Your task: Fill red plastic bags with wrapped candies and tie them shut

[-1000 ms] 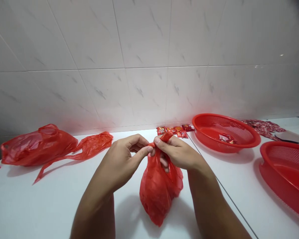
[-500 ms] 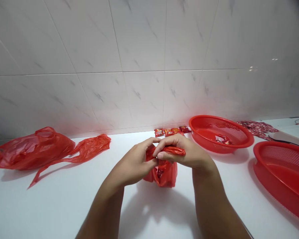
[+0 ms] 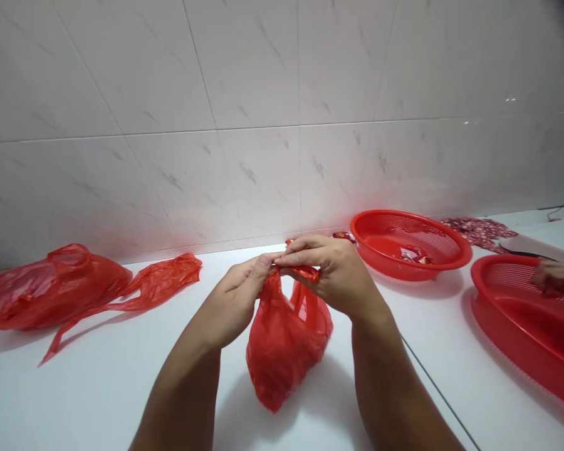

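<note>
A small red plastic bag (image 3: pixel 282 344) hangs between my hands over the white table, its lower part bulging and its handles drawn up. My left hand (image 3: pixel 242 288) is closed, with thumb and fingers pinching one handle. Against its fingertips, my right hand (image 3: pixel 336 269) is also closed on the bag, with a loop of the red plastic over its fingers. What lies inside the bag is hidden. Behind my right hand, small red packets (image 3: pixel 343 236) lie by the wall, mostly covered from view.
A larger red plastic bag (image 3: pixel 61 285) and a flattened one (image 3: pixel 164 282) lie at left. At right stand a red basket (image 3: pixel 371 266) holding a few wrapped pieces and a nearer red basket (image 3: pixel 512 332). Another person's hand (image 3: pixel 559 275) reaches over the nearer one. A patterned cloth (image 3: pixel 479 232) lies behind.
The small bag has turned and now hangs lower and fuller below my hands. My fingers have shifted on its handles. Another person's hand has come in at the right edge.
</note>
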The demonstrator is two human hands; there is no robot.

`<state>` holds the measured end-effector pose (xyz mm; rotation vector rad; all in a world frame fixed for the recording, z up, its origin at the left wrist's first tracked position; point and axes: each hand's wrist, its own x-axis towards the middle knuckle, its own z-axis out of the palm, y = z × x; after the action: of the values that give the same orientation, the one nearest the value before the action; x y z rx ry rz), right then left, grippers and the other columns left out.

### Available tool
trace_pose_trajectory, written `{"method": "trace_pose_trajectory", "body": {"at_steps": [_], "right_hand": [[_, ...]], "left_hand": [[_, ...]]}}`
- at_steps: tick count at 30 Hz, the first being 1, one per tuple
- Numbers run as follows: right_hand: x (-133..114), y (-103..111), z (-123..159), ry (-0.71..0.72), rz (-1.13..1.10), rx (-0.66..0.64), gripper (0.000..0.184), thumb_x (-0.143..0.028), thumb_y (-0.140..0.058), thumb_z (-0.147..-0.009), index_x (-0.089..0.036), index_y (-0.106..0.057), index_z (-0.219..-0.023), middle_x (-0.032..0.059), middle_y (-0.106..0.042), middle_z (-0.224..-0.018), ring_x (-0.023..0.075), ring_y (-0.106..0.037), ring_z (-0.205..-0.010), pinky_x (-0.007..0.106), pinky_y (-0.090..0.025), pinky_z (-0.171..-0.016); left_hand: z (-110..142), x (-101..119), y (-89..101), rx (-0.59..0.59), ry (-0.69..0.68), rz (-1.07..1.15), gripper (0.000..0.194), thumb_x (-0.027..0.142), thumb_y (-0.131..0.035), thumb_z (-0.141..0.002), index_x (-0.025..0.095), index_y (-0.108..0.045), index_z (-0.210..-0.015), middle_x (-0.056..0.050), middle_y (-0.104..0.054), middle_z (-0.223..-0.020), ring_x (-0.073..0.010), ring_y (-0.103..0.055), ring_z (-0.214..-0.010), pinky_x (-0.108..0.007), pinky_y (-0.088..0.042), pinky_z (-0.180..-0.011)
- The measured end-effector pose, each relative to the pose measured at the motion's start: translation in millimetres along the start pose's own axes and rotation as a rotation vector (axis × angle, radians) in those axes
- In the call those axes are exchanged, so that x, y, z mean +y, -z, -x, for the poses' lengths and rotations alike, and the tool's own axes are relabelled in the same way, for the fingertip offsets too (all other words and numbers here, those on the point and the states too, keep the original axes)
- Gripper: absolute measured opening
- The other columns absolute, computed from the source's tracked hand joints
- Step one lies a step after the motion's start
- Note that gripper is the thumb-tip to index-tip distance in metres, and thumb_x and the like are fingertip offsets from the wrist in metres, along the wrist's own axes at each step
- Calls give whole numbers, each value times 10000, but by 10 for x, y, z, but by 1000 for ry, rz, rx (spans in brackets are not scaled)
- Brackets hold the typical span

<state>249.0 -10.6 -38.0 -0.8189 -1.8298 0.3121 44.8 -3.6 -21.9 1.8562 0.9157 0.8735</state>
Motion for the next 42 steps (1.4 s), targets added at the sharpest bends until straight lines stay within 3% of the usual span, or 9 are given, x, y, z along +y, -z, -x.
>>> {"method": "trace_pose_trajectory", "body": {"at_steps": [4, 10, 22, 26, 32, 35, 38, 40, 42], "right_hand": [[134, 24, -15, -210, 50, -60, 302, -496, -630, -1042, -297, -848, -980, 55, -784, -1120, 243, -708, -1072, 357, -536, -937], [503, 195, 39, -772, 245, -404, 542, -606, -476, -1050, -245, -841, -877, 88, -780, -977, 261, -694, -871, 348, -480, -729], [644, 610, 242, -934, 188, -378, 588, -640, -517, -1021, -181, -809, -797, 115, -794, -938, 253, -738, -879, 383, -537, -844], [435, 611, 244, -761, -90, -260, 644, -730, -500, -1007, -174, -768, -822, 105, -774, -873, 230, -758, -834, 362, -585, -811], [33, 174, 130, -429, -530, -621, 578, -677, -499, -1044, -183, -762, -899, 94, -782, -909, 207, -758, -852, 314, -610, -725], [-5, 39, 120, -427, -540, -589, 569, -645, -502, -1059, -177, -712, -814, 67, -736, -786, 179, -713, -716, 299, -591, -672], [-12, 84, 146, -359, -581, -473, 571, -617, -477, -1075, -187, -682, -762, 63, -685, -721, 185, -670, -672, 314, -578, -650], [-41, 158, 183, -317, -623, -425, 565, -601, -458, -1083, -201, -680, -751, 73, -679, -724, 203, -665, -693, 335, -583, -671], [-96, 223, 221, -265, -638, -428, 565, -597, -433, -1088, -216, -694, -764, 88, -702, -778, 223, -678, -743, 356, -591, -708]], "left_hand": [[-37, -5, -51, 122, -13, -284, 472, 579, -460, -1046, 257, -803, -1015, -28, -772, -821, -251, -732, -854, -342, -578, -754], [-136, -190, 91, 148, 227, -667, 368, 497, -537, -960, 263, -808, -876, -60, -799, -844, -258, -714, -720, -312, -459, -577], [-17, -203, 638, 186, 421, -793, 289, 423, -551, -917, 263, -737, -764, -29, -801, -871, -243, -706, -725, -309, -431, -563], [29, -67, 470, 303, 186, -715, 310, 452, -527, -981, 253, -722, -844, -17, -785, -879, -207, -671, -703, -292, -438, -571], [92, 119, -147, 329, -230, -355, 230, 335, -542, -1041, 225, -688, -901, -20, -748, -945, -188, -691, -920, -314, -532, -882], [150, 141, -301, 316, -186, -217, 229, 380, -518, -1062, 237, -672, -1152, -69, -727, -1141, -216, -697, -1049, -357, -554, -935], [235, 167, -329, 171, -52, -44, 647, 485, -662, -985, 291, -410, -1549, -101, -722, -1236, -263, -725, -1088, -395, -587, -900], [269, 191, -345, 7, -9, 39, 829, 472, -828, -847, 291, -407, -1538, -87, -755, -1130, -267, -754, -979, -392, -599, -837], [279, 202, -372, -137, 20, 51, 656, 435, -878, -781, 276, -573, -1339, -47, -761, -979, -236, -742, -836, -360, -588, -744]]}}
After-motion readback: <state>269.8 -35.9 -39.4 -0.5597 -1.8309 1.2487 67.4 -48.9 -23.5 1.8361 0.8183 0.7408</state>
